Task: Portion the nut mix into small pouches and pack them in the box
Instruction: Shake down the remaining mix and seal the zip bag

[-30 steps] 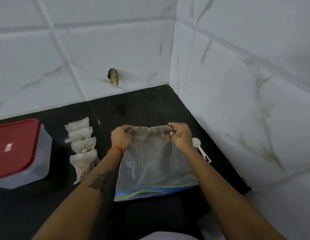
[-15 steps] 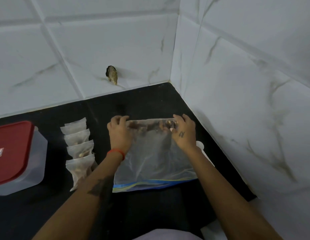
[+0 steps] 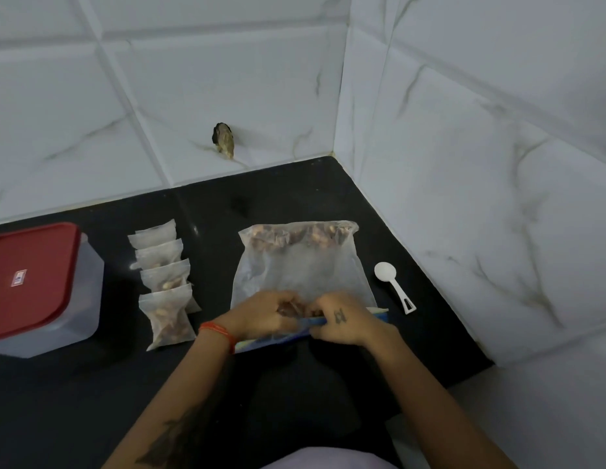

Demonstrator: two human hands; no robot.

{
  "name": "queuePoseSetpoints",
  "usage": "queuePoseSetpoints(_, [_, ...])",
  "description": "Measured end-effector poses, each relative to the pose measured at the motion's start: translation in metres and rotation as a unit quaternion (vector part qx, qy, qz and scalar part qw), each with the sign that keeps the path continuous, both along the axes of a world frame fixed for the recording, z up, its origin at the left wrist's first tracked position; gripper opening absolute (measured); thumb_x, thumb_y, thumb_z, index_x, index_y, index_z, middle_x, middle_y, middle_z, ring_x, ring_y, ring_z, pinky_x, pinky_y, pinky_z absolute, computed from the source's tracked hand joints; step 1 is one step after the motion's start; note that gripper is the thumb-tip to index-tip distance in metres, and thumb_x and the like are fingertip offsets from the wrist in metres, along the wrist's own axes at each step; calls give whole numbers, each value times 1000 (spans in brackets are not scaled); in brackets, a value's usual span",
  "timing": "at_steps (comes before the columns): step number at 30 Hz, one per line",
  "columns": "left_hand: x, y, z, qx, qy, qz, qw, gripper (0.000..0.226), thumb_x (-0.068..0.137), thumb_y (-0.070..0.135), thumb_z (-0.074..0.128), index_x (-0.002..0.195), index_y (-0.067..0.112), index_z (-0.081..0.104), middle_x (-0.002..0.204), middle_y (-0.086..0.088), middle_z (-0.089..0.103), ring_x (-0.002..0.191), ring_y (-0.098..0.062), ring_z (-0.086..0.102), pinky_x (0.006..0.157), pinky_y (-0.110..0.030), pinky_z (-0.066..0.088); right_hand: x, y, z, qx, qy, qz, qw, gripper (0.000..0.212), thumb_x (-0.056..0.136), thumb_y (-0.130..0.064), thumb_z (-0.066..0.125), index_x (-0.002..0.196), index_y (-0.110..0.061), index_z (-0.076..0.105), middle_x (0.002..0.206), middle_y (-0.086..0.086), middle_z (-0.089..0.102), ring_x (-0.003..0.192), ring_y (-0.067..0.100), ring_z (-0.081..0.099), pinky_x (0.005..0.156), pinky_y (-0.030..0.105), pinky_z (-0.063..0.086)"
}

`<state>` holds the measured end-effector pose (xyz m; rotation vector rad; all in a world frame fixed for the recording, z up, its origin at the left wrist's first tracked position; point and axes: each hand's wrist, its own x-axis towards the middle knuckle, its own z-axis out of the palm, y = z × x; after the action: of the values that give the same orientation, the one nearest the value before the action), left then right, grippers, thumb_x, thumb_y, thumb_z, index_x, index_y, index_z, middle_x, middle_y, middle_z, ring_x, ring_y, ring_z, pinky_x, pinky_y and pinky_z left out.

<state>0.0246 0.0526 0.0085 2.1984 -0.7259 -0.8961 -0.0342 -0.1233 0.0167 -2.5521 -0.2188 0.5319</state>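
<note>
A large clear zip bag (image 3: 300, 265) lies flat on the black counter, with the nut mix (image 3: 295, 236) gathered at its far end. My left hand (image 3: 261, 314) and my right hand (image 3: 342, 321) both grip the bag's near end at its blue zip strip, fingers curled. Several small filled pouches (image 3: 164, 282) lie in a row to the left of the bag. The clear box with a red lid (image 3: 34, 286) stands at the far left, lid on.
A white plastic spoon (image 3: 394, 286) lies right of the bag, close to the right wall. White tiled walls meet in a corner behind the black counter (image 3: 210, 211). A small dark fixture (image 3: 224, 140) sticks out of the back wall.
Both hands have left the far end of the bag and come back to its near zip end. The spoon is uncovered now.
</note>
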Motion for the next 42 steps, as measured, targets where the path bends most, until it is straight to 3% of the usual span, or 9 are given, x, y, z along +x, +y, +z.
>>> queuePoseSetpoints(5, [-12, -4, 1, 70, -175, -41, 981, 40, 80, 22, 70, 116, 19, 51, 106, -1, 62, 99, -18, 58, 82, -26, 44, 5, -9, 3, 91, -7, -48, 995, 11, 83, -20, 66, 94, -21, 66, 88, -2, 66, 81, 13, 62, 70, 22, 46])
queuePoseSetpoints(9, [-1, 3, 8, 25, -81, -2, 996, 23, 90, 19, 61, 109, 21, 48, 91, 2, 61, 83, -13, 59, 71, -17, 41, -2, -13, 2, 158, -22, -88, 983, 33, 75, -47, 73, 101, -31, 61, 94, -6, 66, 88, 8, 62, 79, 24, 52])
queuePoseSetpoints(14, [13, 10, 16, 32, -37, -13, 999, 10, 88, 33, 65, 93, 23, 67, 68, 16, 54, 63, 4, 50, 62, -8, 37, -2, -9, -8, 114, -63, -72, 989, 17, 87, -32, 64, 98, -21, 71, 90, -3, 68, 84, 12, 61, 79, 32, 49])
queuePoseSetpoints(18, [16, 6, 2, 57, -135, 21, 989, 18, 91, 33, 61, 99, 19, 70, 74, 15, 57, 67, 0, 50, 60, -9, 36, -2, -5, -24, 92, -132, -98, 982, 23, 92, -33, 57, 106, -18, 68, 92, -1, 69, 85, 15, 61, 77, 27, 47])
queuePoseSetpoints(24, [13, 11, -7, 30, -62, 54, 996, 15, 91, 36, 59, 102, 26, 60, 84, 10, 59, 73, 0, 53, 67, -14, 38, -9, -1, -39, 14, -252, -36, 967, 37, 75, -46, 67, 105, -23, 65, 99, -2, 57, 88, 13, 53, 79, 28, 40])
queuePoseSetpoints(29, [0, 13, -12, 44, -285, 11, 957, 56, 71, 70, 59, 110, 30, 61, 97, 9, 61, 90, -6, 54, 80, -22, 42, 1, 0, -42, 64, -225, -66, 970, 17, 88, -27, 62, 91, -14, 71, 87, 2, 66, 80, 19, 61, 71, 34, 48])
queuePoseSetpoints(31, [-3, 13, -18, 12, -305, -5, 952, 45, 76, 53, 66, 110, 24, 63, 100, 5, 62, 94, -10, 55, 83, -26, 43, 6, -1, -42, 67, -195, -88, 975, 16, 90, -26, 60, 90, -13, 70, 85, 2, 68, 80, 18, 61, 73, 35, 48])
queuePoseSetpoints(39, [10, 17, -25, -65, -129, 84, 986, 16, 89, 28, 63, 101, 33, 54, 80, 7, 61, 73, -2, 56, 75, -20, 46, -6, -2, -58, -43, -350, -74, 933, 33, 82, -52, 51, 104, -29, 61, 99, -6, 61, 89, 15, 53, 76, 34, 45])
queuePoseSetpoints(42, [8, 15, -32, 9, -327, 26, 945, 36, 82, 55, 54, 106, 30, 64, 99, 8, 61, 90, -8, 54, 85, -29, 45, -1, -6, -62, -22, -344, -88, 935, 31, 87, -41, 44, 88, -24, 70, 86, -7, 66, 78, 17, 58, 70, 38, 48])
